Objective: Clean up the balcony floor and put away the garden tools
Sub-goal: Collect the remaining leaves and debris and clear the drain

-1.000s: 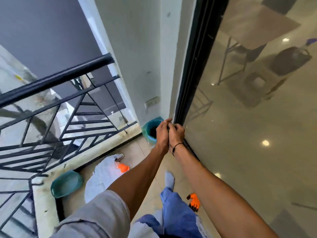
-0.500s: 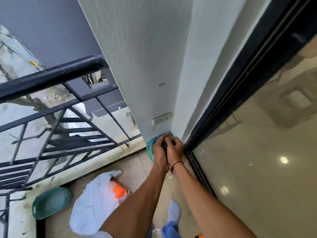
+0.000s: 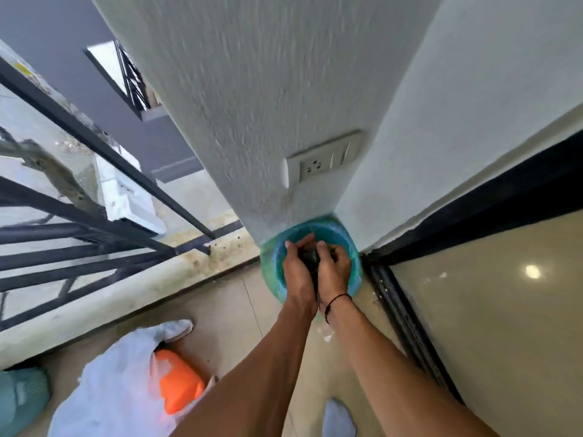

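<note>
- Beyond the fingertips [image 3: 307, 239], white walls [image 3: 252, 137] corner the teal bin [image 3: 353, 247].
- Right of them: door track [image 3: 407, 320].
- Behind, left: bare floor [image 3: 227, 310], then white bag [image 3: 120, 383].

bin [image 3: 353, 247] in corner below socket [image 3: 321, 164]

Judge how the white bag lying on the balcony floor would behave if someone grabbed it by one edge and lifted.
The white bag would probably sag rather than keep its shape, since it lies crumpled and slumped on the tiles. The orange item poking from its opening could slide out if that end tips down. It looks light for its size, though what else it holds cannot be seen.
</note>
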